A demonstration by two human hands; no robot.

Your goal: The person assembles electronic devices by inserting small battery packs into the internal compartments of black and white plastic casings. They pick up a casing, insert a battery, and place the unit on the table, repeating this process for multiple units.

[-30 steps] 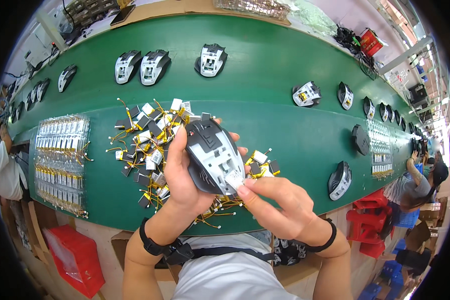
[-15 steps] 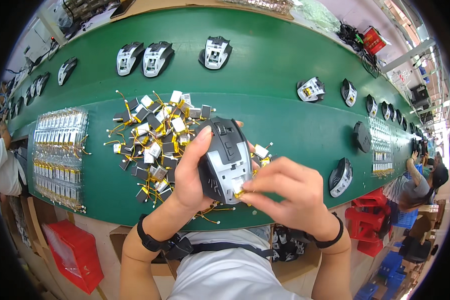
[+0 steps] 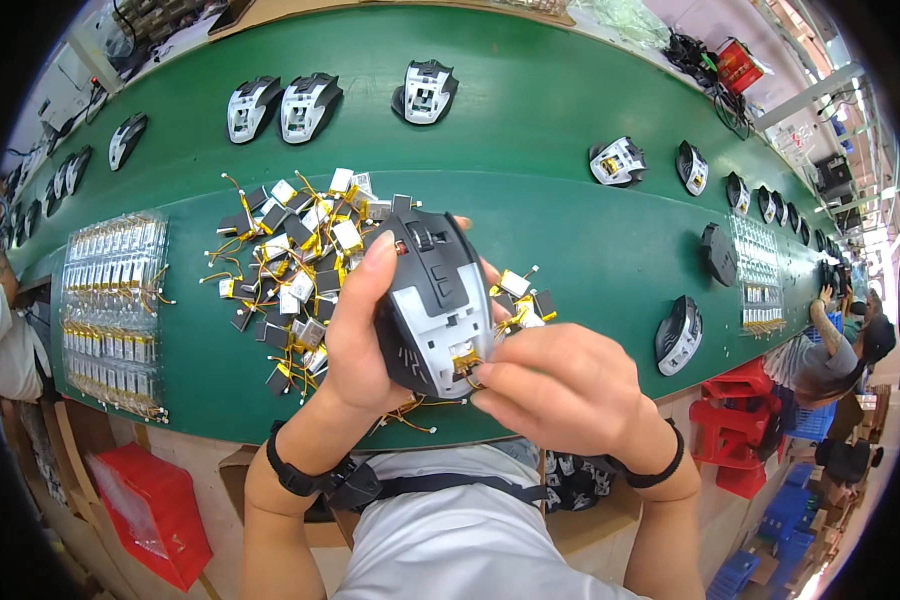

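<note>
A black and grey computer mouse (image 3: 438, 300) is held above the green bench, its scroll wheel end pointing away from me. My left hand (image 3: 355, 350) wraps round its left side, thumb up along the edge, with fingertips showing on the far right side. In the opening at the mouse's near end sits a small battery (image 3: 464, 357) with a yellow taped end. My right hand (image 3: 575, 385) is closed in a pinch at that opening, on the battery's thin wires. Loose batteries (image 3: 295, 250) with wires lie heaped behind and left of the mouse.
Clear plastic trays of batteries (image 3: 115, 310) lie at the left, and another tray (image 3: 760, 275) at the right. Several mice stand along the belt, one mouse (image 3: 679, 337) nearer. Below the bench are a red crate (image 3: 155, 515) and red stools (image 3: 735, 425). Co-workers sit at both sides.
The battery has gone from my right fingertips down into the mouse's opening. My right fingers now pinch at its wires. The view has shifted slightly.
</note>
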